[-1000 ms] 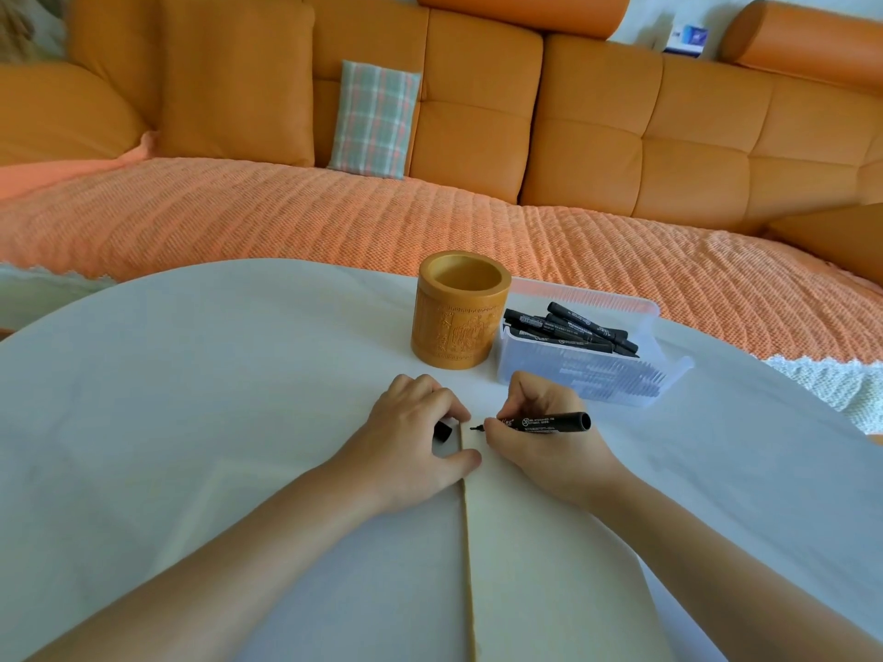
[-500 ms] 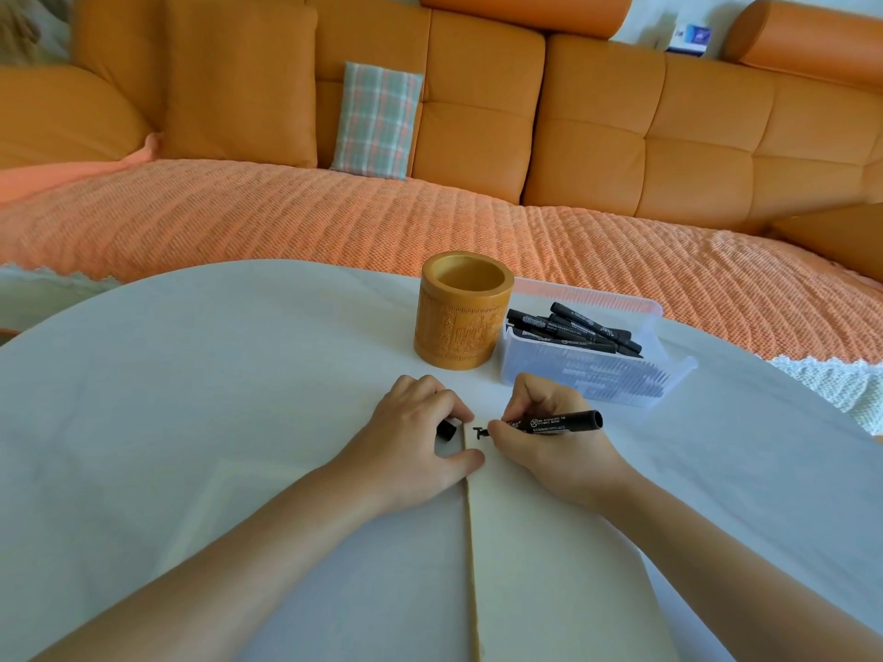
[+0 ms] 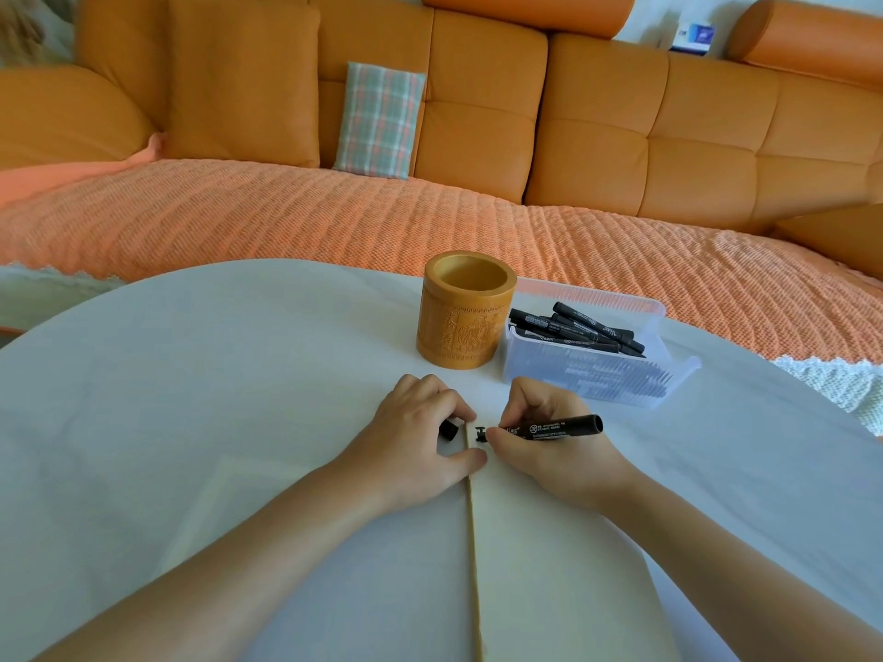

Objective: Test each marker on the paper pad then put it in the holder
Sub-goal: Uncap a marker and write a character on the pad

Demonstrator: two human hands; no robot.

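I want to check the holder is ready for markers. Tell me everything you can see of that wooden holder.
The holder is a honey-brown cylinder, seemingly carved wood or bamboo, with relief figures on its side and a thick rim. It stands upright, open-topped, no markers visible inside, on the white table, close left of the clear tray; contact there is unclear. The left hand and right hand are nearer, not touching it.

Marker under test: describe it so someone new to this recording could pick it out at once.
On the white table, before the wooden holder, lies a paper pad. At its far end the right hand holds a black marker, tip on the paper. The other markers lie in the clear tray.
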